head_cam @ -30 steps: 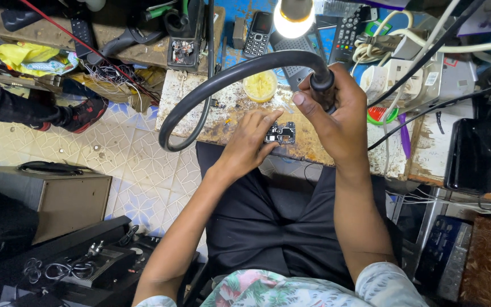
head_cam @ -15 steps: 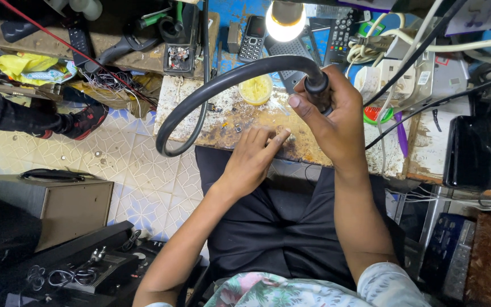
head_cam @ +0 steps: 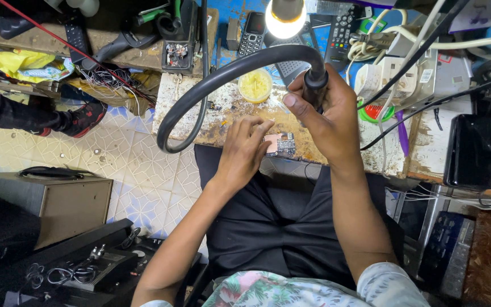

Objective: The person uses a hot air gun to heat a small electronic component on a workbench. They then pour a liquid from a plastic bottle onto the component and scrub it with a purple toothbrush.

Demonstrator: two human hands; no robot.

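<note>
The black handle (head_cam: 316,85) at the end of a thick black hose (head_cam: 211,79) is gripped by the right hand (head_cam: 325,116), the fingers wrapped fully around it and the thumb laid along its near side. From that grip the hose is seen arching away to the left and curling down past the bench edge. Just below and left of the grip, a small circuit board (head_cam: 280,144) is pinned to the worn wooden bench (head_cam: 222,122) by the left hand (head_cam: 244,152), whose fingers are laid flat and close together on the board's left edge (whether the board is pinched or only pressed cannot be told). Directly above the grip a lit bulb (head_cam: 285,17) is seen. Up and to the left of the handle a round yellow tub (head_cam: 255,85) is set on the bench, and beyond it a dark keypad phone (head_cam: 252,34) stands against the blue wall. To the right of the grip a white power strip (head_cam: 393,77) with a pale label is placed, and farther right a flat black rectangular box (head_cam: 471,150).
</note>
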